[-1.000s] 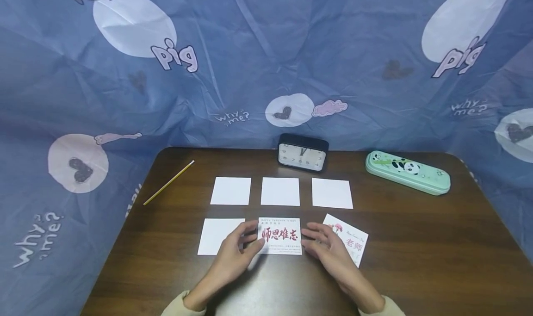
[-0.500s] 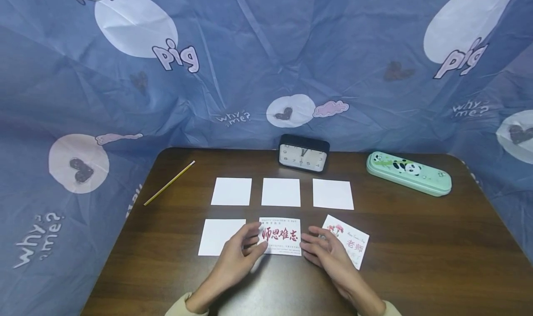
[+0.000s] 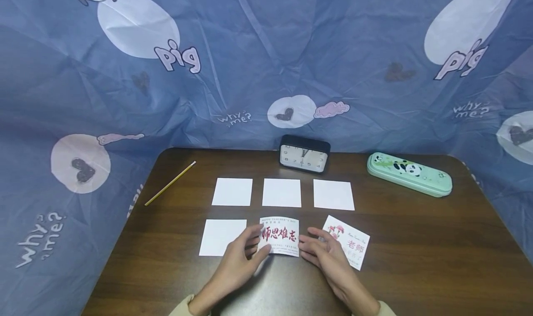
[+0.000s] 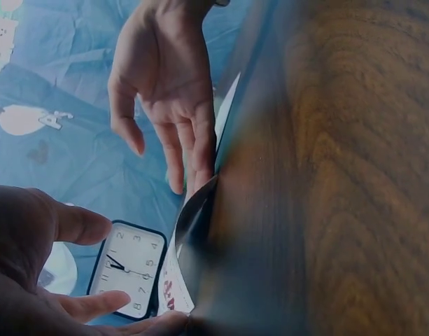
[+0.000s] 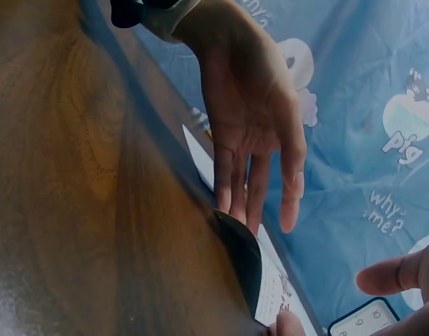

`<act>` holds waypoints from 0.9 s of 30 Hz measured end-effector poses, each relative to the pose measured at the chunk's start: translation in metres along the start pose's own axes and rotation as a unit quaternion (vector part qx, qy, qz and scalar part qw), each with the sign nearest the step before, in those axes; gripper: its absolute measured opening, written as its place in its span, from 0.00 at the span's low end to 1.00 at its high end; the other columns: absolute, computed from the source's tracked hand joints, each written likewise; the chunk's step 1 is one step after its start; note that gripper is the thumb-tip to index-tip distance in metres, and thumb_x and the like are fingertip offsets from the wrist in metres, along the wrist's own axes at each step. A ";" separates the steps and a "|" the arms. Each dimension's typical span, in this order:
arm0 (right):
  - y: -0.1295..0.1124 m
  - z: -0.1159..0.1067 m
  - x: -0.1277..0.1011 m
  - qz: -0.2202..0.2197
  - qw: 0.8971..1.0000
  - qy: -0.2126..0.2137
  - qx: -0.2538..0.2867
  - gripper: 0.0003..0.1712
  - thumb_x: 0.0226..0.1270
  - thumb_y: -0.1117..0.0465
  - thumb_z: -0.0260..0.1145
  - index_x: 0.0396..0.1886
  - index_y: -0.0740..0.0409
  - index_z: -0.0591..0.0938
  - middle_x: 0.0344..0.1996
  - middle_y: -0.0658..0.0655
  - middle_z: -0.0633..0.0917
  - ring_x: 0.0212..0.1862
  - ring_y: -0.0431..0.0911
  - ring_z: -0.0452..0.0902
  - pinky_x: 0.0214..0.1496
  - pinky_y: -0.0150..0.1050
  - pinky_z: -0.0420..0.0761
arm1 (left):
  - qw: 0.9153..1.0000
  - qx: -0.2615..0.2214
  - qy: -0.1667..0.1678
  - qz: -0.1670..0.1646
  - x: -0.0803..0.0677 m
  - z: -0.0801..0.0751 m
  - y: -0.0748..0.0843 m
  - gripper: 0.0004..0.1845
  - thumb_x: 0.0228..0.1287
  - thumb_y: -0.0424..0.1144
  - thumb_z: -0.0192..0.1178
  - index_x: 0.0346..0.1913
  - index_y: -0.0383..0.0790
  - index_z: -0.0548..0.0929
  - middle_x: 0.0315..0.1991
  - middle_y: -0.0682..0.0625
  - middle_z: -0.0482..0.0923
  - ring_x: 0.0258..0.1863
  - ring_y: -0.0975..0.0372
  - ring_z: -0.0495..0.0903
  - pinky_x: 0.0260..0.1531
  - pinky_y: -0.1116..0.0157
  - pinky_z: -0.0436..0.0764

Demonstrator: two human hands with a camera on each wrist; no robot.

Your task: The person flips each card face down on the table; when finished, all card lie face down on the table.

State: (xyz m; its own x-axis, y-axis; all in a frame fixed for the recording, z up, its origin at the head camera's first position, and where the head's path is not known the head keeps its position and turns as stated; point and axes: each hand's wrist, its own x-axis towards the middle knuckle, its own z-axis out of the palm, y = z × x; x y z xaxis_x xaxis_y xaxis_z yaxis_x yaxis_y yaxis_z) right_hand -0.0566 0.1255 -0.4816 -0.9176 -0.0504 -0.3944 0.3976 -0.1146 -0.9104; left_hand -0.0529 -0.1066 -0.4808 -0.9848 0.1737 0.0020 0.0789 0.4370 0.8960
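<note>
A printed card with red characters [image 3: 280, 235] lies between my two hands, bowed upward from the table. Fingertips of my left hand [image 3: 239, 263] are at its left edge, and those of my right hand [image 3: 322, 253] are at its right edge. In the left wrist view, the right hand [image 4: 169, 77] has its fingers straight against the end of the curved card [image 4: 173, 276]. The right wrist view shows the left hand [image 5: 249, 105] likewise, long fingers extended to the card's raised edge. Beside my right hand lies a second card with pink flowers [image 3: 354, 246], slightly turned.
A blank white card [image 3: 216, 237] lies partly behind my left hand. Farther back are white cards in a row: left [image 3: 232, 192], middle [image 3: 281, 193], right [image 3: 333, 195]. Behind them stands a black clock [image 3: 304, 154]. A pencil [image 3: 170, 183] lies left, a green panda case [image 3: 410, 174] right.
The card between my hands has gone from flat to bowed upward. My hands have moved slightly closer together at its two edges.
</note>
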 end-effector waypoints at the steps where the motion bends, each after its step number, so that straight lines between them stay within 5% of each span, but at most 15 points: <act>1: 0.000 0.000 0.000 0.001 1.000 0.002 0.001 0.31 0.73 0.70 0.59 0.74 0.72 0.63 0.66 0.76 0.78 0.53 0.47 0.87 0.58 0.38 0.89 | 1.000 0.003 -0.002 0.000 0.000 0.000 0.000 0.28 0.71 0.43 0.68 0.67 0.33 0.76 0.65 0.33 0.80 0.61 0.41 0.83 0.58 0.53 0.87; 7: -0.002 -0.003 0.003 -0.001 1.000 0.010 -0.004 0.28 0.74 0.69 0.59 0.71 0.71 0.68 0.59 0.72 0.84 0.48 0.45 0.86 0.50 0.35 0.89 | 1.000 0.019 -0.012 0.011 -0.002 0.002 0.002 0.27 0.71 0.44 0.68 0.66 0.34 0.77 0.65 0.33 0.80 0.61 0.40 0.83 0.58 0.50 0.86; 13: -0.006 -0.001 0.007 0.001 0.999 -0.039 -0.021 0.21 0.76 0.68 0.58 0.63 0.77 0.75 0.45 0.59 0.88 0.42 0.40 0.86 0.48 0.31 0.89 | 1.000 0.002 -0.026 0.008 -0.003 0.005 0.009 0.27 0.72 0.48 0.66 0.65 0.34 0.78 0.60 0.35 0.83 0.57 0.44 0.85 0.54 0.50 0.88; 27: 0.000 0.008 0.006 0.001 0.989 -0.136 -0.062 0.35 0.78 0.56 0.63 0.73 0.72 0.65 0.64 0.70 0.80 0.59 0.46 0.83 0.66 0.46 0.85 | 0.997 -0.037 -0.062 -0.017 0.000 0.011 0.020 0.26 0.79 0.56 0.56 0.67 0.41 0.79 0.60 0.40 0.84 0.56 0.51 0.87 0.47 0.65 0.88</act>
State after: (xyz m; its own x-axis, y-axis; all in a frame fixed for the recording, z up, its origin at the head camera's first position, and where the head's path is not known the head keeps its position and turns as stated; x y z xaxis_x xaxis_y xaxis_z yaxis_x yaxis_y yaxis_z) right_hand -0.0624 0.1173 -0.4828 -0.8764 -0.3164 -0.3631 0.3802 0.0083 -0.9249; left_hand -0.0500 -0.0883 -0.4681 -0.9597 0.2697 -0.0789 0.0305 0.3791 0.9249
